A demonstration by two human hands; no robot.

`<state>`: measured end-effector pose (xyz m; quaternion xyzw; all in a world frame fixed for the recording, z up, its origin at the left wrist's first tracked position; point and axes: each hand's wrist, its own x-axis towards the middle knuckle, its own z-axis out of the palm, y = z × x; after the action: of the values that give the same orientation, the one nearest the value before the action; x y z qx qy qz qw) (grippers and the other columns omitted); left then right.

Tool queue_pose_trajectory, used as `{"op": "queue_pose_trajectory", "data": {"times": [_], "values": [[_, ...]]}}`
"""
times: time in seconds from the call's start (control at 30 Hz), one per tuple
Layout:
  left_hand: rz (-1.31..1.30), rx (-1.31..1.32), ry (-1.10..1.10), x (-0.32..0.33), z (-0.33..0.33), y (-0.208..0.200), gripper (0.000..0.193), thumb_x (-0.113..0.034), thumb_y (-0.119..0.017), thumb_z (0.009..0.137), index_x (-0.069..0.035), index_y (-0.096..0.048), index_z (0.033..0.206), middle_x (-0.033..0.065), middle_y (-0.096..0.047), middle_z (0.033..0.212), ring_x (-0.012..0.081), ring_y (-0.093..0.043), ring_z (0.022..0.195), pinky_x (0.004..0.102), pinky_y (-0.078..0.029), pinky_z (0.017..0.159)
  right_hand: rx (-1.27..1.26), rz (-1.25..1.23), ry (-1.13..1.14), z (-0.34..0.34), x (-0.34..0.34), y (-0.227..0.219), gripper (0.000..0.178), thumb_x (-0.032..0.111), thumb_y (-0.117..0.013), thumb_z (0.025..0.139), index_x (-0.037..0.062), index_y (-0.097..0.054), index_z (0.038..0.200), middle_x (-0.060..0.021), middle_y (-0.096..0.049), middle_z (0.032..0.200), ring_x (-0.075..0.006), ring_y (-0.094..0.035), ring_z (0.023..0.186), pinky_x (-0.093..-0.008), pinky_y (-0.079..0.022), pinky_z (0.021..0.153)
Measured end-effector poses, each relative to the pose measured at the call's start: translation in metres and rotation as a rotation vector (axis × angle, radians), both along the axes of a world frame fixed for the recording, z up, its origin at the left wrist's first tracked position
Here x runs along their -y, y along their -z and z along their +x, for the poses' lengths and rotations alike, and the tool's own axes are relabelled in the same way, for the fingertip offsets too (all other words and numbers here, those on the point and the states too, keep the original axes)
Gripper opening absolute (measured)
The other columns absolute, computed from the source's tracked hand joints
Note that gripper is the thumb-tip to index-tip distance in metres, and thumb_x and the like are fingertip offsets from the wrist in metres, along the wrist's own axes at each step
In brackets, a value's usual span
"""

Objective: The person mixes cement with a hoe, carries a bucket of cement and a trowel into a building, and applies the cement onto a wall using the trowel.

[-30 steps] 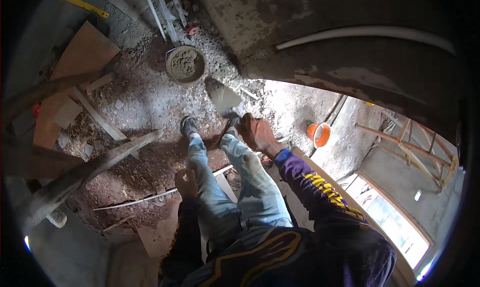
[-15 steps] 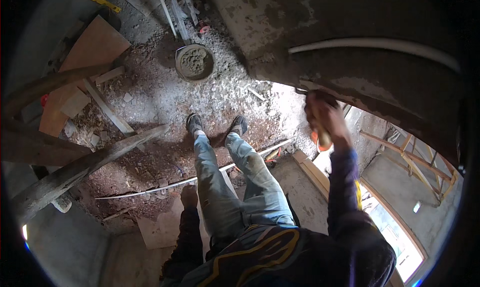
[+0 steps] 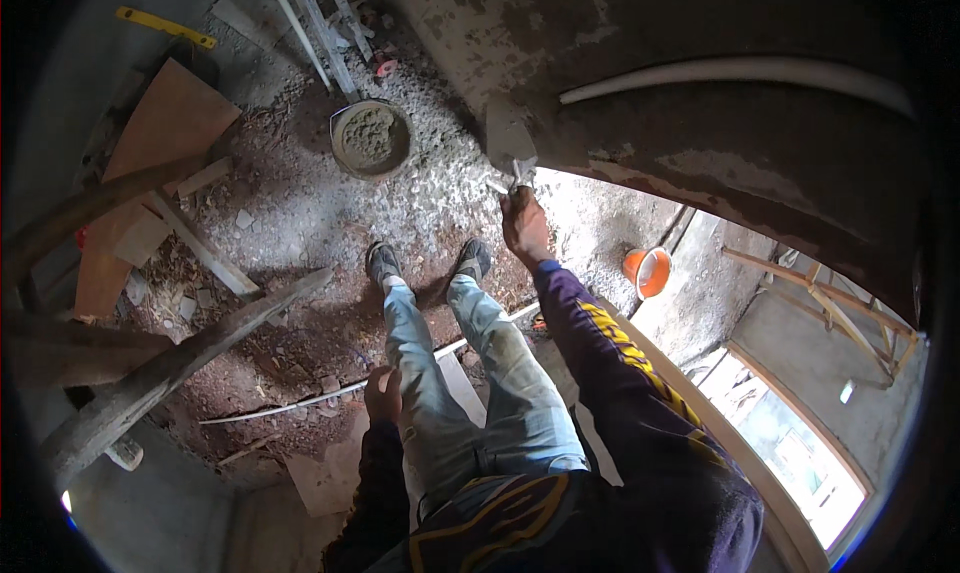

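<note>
My right hand (image 3: 526, 228) is closed round the handle of a trowel, arm stretched forward. The trowel's flat grey blade (image 3: 508, 133) lies against the lower corner of the plastered wall (image 3: 620, 123). Beside my left thigh hangs my left hand (image 3: 383, 395), loosely curled with a gap between thumb and fingers, holding nothing that I can see. On the ground ahead of my feet stands a round bucket (image 3: 405, 138) of wet grey mortar (image 3: 368, 135).
An orange bucket (image 3: 650, 271) stands to the right. Thick wooden poles (image 3: 190, 358) slant in from the left near plywood (image 3: 165, 138). A yellow spirit level (image 3: 165, 27) lies at the far left. A thin white pipe (image 3: 330, 398) crosses the rubble behind my feet.
My right hand has moved left along the wall's lower edge to its corner, bringing the trowel blade into clear view. The orange bucket is now uncovered. My left hand's fingers have loosened slightly.
</note>
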<state>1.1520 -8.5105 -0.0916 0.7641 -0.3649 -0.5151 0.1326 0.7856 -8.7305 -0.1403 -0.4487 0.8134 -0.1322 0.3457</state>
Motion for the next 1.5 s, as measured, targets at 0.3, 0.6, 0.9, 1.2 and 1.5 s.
{"op": "queue_pose_trajectory", "data": {"times": [0.3, 0.6, 0.9, 1.2, 1.5], "values": [[0.361, 0.113, 0.095, -0.035, 0.067, 0.004, 0.023, -0.022, -0.065, 0.084, -0.001, -0.065, 0.094, 0.0160, -0.067, 0.091, 0.0306, -0.065, 0.092, 0.0383, -0.049, 0.083, -0.060, -0.199, 0.211, -0.008, 0.008, 0.054, 0.030, 0.029, -0.052, 0.094, 0.0011, -0.050, 0.104, -0.0268, -0.060, 0.097, -0.0446, -0.059, 0.090, -0.0509, -0.045, 0.077], [0.209, -0.026, 0.010, 0.000, 0.090, 0.000, 0.019, -0.019, -0.063, 0.085, -0.001, -0.065, 0.093, 0.0118, -0.067, 0.096, 0.0234, -0.064, 0.092, 0.0344, -0.049, 0.083, 0.022, -0.197, 0.237, -0.024, -0.013, -0.028, 0.037, 0.035, -0.052, 0.096, -0.0019, -0.053, 0.103, -0.0246, -0.061, 0.086, -0.0417, -0.060, 0.082, -0.0452, -0.046, 0.074], [0.111, -0.147, 0.067, 0.042, 0.070, -0.012, 0.021, -0.021, -0.057, 0.090, -0.001, -0.063, 0.088, 0.0036, -0.061, 0.076, 0.0134, -0.056, 0.070, 0.0294, -0.046, 0.064, 0.124, -0.124, 0.248, -0.035, -0.022, -0.109, 0.046, 0.046, -0.051, 0.095, -0.0001, -0.055, 0.098, -0.0103, -0.059, 0.071, -0.0198, -0.056, 0.061, -0.0356, -0.046, 0.059], [0.216, -0.182, -0.080, 0.030, 0.106, -0.020, 0.021, -0.021, -0.062, 0.086, -0.001, -0.063, 0.089, 0.0045, -0.062, 0.076, 0.0127, -0.058, 0.064, 0.0289, -0.048, 0.056, -0.093, -0.022, 0.113, 0.018, -0.035, -0.190, 0.024, 0.023, -0.057, 0.094, -0.0001, -0.051, 0.100, -0.0234, -0.064, 0.081, -0.0381, -0.066, 0.077, -0.0444, -0.050, 0.066], [0.289, -0.033, -0.149, 0.015, 0.135, -0.012, 0.017, -0.018, -0.062, 0.086, -0.002, -0.064, 0.091, 0.0093, -0.066, 0.085, 0.0210, -0.065, 0.074, 0.0366, -0.053, 0.070, 0.907, 0.277, -0.010, 0.055, -0.042, -0.185, 0.037, 0.022, -0.060, 0.092, -0.0022, -0.052, 0.119, -0.0153, -0.068, 0.089, -0.0178, -0.064, 0.065, -0.0320, -0.055, 0.063]]}}
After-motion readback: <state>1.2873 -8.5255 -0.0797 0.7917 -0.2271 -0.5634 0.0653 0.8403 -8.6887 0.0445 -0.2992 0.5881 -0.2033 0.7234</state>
